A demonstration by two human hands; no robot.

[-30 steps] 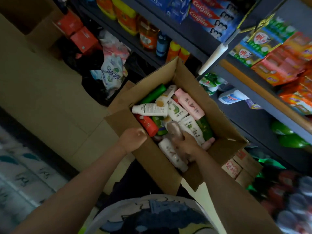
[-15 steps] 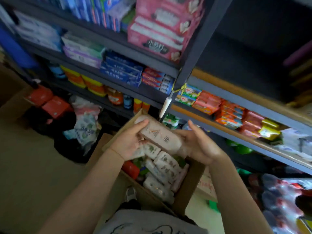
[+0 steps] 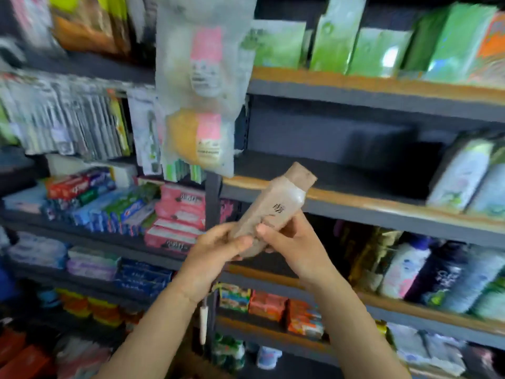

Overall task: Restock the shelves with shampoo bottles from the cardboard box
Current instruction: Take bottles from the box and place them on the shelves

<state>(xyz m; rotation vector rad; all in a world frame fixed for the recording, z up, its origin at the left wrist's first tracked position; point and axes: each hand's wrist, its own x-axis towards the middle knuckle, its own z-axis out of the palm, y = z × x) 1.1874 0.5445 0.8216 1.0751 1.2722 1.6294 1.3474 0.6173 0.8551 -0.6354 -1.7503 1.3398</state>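
Observation:
A beige shampoo bottle (image 3: 276, 209) with a brown cap is held tilted in front of the shelves, cap pointing up and right. My left hand (image 3: 216, 248) grips its lower end with the thumb across the front. My right hand (image 3: 292, 242) holds the bottle from the right side, thumb on its label. Just behind the bottle is a dark shelf (image 3: 328, 192) with a wooden front edge. The cardboard box is out of view.
Pale bottles (image 3: 464, 176) stand at the right end of that shelf. Green packets (image 3: 377, 47) line the shelf above, more bottles (image 3: 426, 272) the shelf below. A hanging bag of sponges (image 3: 202, 105) is at upper centre. Toothpaste boxes (image 3: 109, 203) fill the left shelves.
Both hands have lifted the beige bottle out of the box and raised it to shelf height. The view has swung up from the box to the shelves.

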